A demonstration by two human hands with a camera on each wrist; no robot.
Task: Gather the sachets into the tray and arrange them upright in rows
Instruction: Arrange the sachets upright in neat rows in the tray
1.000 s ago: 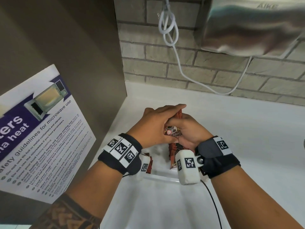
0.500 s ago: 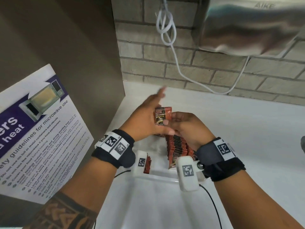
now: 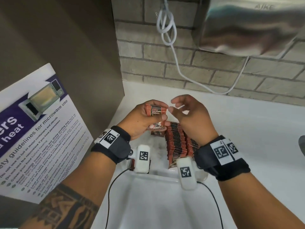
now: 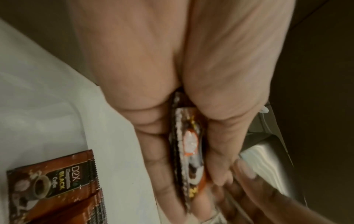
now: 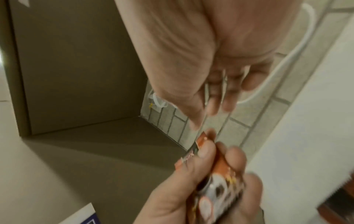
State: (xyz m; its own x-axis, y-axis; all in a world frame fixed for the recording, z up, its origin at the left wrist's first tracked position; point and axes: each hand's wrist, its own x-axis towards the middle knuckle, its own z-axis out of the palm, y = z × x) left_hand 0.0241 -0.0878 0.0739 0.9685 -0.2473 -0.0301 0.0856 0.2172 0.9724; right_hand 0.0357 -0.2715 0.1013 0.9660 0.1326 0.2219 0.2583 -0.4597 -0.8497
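**Now the bundle sits left of the row**

Sachets (image 3: 156, 111) are bunched in the left hand (image 3: 142, 119), its grip curled round them, centre frame. Just right, the right hand (image 3: 188, 116) hovers loose-fingered, holding nothing. Below both, the tray (image 3: 153, 176) holds an upright row (image 3: 175, 142), nearer the right hand.

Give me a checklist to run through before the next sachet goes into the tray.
1. Left hand has a firm grip on its stack of sachets: ok.
2. Right hand free to take one: ok, fingers loose, holding nothing.
3. Rows in the tray upright: ok for the visible row.
4. Free space left in the tray: ok, bare patch left of the row.
5. Loose sachets outside the tray: cannot tell.
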